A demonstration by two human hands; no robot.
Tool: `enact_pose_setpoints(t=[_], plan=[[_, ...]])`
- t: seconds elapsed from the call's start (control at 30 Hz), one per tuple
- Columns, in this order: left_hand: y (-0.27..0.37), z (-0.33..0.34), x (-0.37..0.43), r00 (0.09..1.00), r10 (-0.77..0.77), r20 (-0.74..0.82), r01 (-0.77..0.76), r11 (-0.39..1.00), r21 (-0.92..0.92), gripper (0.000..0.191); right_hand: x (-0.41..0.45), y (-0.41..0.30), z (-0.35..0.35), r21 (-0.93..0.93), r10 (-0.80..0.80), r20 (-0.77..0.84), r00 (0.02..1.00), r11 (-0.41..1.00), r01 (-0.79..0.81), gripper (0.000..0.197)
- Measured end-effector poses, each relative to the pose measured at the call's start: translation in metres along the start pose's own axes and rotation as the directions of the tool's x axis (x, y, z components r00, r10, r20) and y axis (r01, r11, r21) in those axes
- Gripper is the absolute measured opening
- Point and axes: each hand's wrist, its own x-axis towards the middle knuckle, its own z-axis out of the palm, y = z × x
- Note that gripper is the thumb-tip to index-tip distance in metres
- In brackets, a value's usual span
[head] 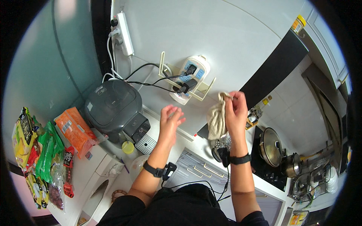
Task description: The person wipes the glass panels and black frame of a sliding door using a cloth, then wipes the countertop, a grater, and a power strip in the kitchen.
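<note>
My right hand grips the top of a crumpled beige cloth, which hangs down on its left side. My left hand is raised in front of the wall, its fingers loosely curled and apart with nothing in them. Above and between the hands, a cream power strip with black plugs sits on the wall behind a cream wall bracket. Below the cloth a perforated metal utensil is partly hidden by my right wrist and its strapped device.
A dark grey countertop cooker with a display stands left. Food packets cover the white surface beside it. A white power strip hangs upper left. To the right are a lidded pan on the black hob and a dish rack.
</note>
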Motion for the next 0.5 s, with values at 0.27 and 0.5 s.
enact_pose_setpoints(t=[0.27, 0.5], plan=[[-0.005, 0.013, 0.058, 0.978, -0.070, 0.196, 0.130, 0.940, -0.316, 0.061, 0.055, -0.032, 0.041, -0.347, -0.447, 0.035, 0.894, 0.833, 0.431, 0.009], [-0.002, 0.029, 0.059, 0.968, -0.097, 0.233, 0.190, 0.887, -0.420, 0.053, 0.049, -0.024, 0.049, -0.297, -0.396, 0.054, 0.917, 0.870, 0.394, 0.018]])
